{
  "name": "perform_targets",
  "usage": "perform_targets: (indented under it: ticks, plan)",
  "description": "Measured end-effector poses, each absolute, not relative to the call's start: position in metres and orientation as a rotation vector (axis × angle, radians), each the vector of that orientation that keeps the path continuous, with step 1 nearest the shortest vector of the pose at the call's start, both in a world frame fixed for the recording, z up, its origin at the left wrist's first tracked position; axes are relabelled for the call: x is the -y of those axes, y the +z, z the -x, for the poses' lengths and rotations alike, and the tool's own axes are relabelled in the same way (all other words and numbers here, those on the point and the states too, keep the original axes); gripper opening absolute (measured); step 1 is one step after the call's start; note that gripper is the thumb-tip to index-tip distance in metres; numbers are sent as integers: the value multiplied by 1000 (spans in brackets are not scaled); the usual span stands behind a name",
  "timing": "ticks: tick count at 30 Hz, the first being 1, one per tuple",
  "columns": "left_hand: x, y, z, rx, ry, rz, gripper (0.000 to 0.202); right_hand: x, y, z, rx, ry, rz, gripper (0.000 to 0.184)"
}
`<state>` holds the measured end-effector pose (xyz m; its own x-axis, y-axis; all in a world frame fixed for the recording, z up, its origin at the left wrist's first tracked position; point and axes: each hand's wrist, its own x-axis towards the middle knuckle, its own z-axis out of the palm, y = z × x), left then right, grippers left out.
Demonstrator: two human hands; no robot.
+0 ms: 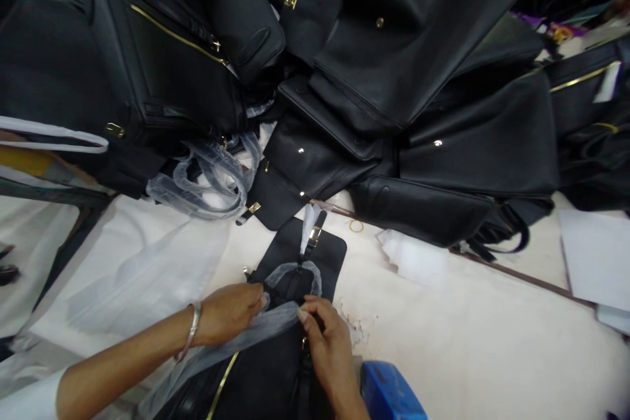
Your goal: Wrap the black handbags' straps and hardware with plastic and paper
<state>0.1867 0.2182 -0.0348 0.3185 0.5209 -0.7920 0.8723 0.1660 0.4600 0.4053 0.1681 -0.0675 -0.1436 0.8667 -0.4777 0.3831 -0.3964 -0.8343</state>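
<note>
A black backpack (266,380) with a gold zip lies in front of me, its dark flap (329,256) spread flat on the table. My left hand (231,312), with a bangle at its wrist, is closed on a clear plastic strip (280,316) above the bag. Thumb and fingers of my right hand (325,335) pinch the same strip near its right end. Beyond the hands, a strap loop (315,272) in clear wrap arches over the flap, and a gold buckle (315,234) sits near the flap's top.
Several black bags (344,92) are heaped along the back. Plastic-wrapped straps (211,177) coil at left centre. A blue box (391,394) stands beside my right forearm. White paper (598,256) lies at the right, and a clear plastic sheet (142,275) at the left.
</note>
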Motion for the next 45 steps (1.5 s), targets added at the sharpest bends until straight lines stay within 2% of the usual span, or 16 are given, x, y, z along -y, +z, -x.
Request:
perform_targets:
  ticks: [7, 16, 27, 32, 40, 45]
  plan:
    - [-225, -25, -187, -1284, -452, -1479, 35, -172, -60, -405, 1418, 1573, 1811, 17]
    - [-210, -30, -187, -1336, -404, -1476, 37, -168, -82, -400, 1695, 1306, 1913, 16]
    - [-209, -42, -190, -1410, -247, -1400, 36, -181, -97, -406, 1463, 1578, 1898, 10]
    - [-211, -38, -197, -1423, -255, -1327, 40, -188, -86, -404, 1920, 1327, 1932, 10]
    - [-213, -40, -199, -1412, -243, -1344, 33, -197, -80, -393, 2540, 859, 1987, 17]
    - [-211, -42, -198, -1428, -221, -1289, 33, -196, -88, -392, 2560, 855, 1998, 20]
